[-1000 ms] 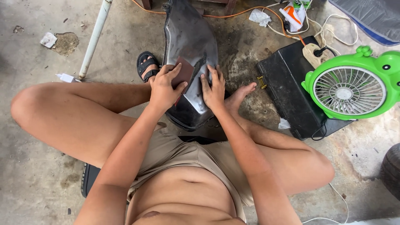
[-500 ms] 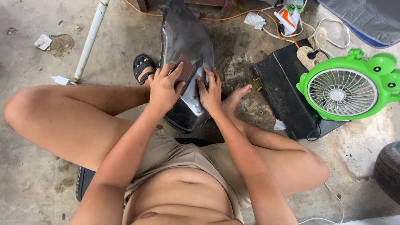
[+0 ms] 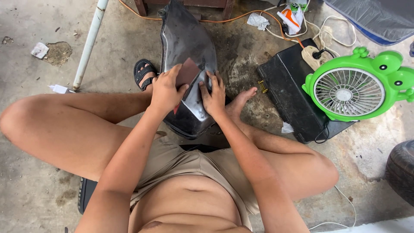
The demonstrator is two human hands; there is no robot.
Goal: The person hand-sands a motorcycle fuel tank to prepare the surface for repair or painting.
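A glossy black curved panel (image 3: pixel 185 43), like a vehicle body part, stands on the concrete floor between my legs. My left hand (image 3: pixel 166 90) presses a reddish-brown sheet of sandpaper (image 3: pixel 188 72) flat against the panel's face. To the right of it, my right hand (image 3: pixel 212 94) lies on the panel with fingers spread and steadies its right edge. The panel's lower end is hidden behind my hands and thighs.
A green frog-shaped fan (image 3: pixel 351 88) sits on a black case (image 3: pixel 286 86) at the right. Orange and white cables (image 3: pixel 276 19) run along the top. A white pipe (image 3: pixel 89 43) leans at the left, a tyre (image 3: pixel 401 170) at the right edge. My sandalled foot (image 3: pixel 144 73) rests beside the panel.
My left hand has slid the sandpaper up the panel, and more of the sheet now shows above my fingers. The right hand has stayed on the panel's edge.
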